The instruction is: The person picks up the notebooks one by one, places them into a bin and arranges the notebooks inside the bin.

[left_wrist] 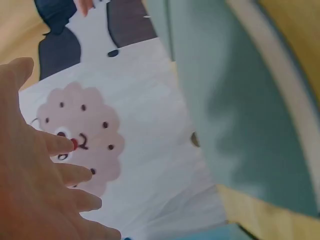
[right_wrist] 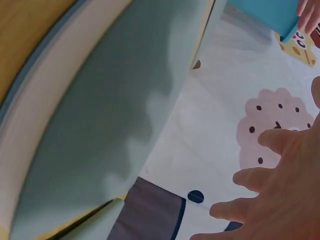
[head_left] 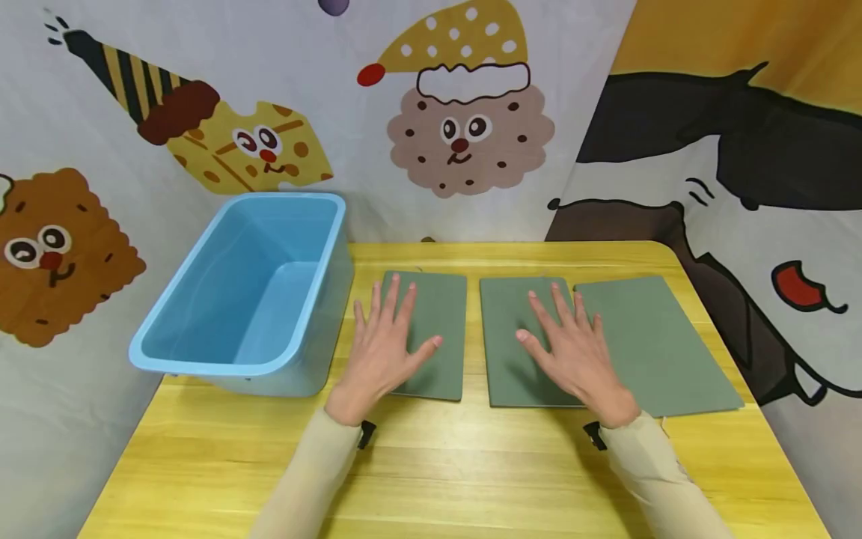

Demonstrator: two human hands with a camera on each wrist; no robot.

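Note:
Three grey-green hardcover notebooks lie side by side on the table: a left notebook (head_left: 444,322), a middle notebook (head_left: 508,374) and a slightly slanted right notebook (head_left: 673,344). Pale page edges show in both wrist views. My left hand (head_left: 380,352) hovers over the left notebook's left side with its fingers spread. Held above the middle notebook, near the right one's edge, my right hand (head_left: 579,355) also has its fingers spread. Shadows fall on the covers below the hands, and a gap shows in the left wrist view between the hand (left_wrist: 45,165) and the notebook (left_wrist: 220,100). Neither hand holds anything.
A deep light-blue plastic bin (head_left: 316,314) stands at the table's left, close beside the left hand, with bare walls and floor inside. The yellow wooden table (head_left: 458,479) ends against a cartoon-printed cloth (head_left: 364,150) at the back and sides.

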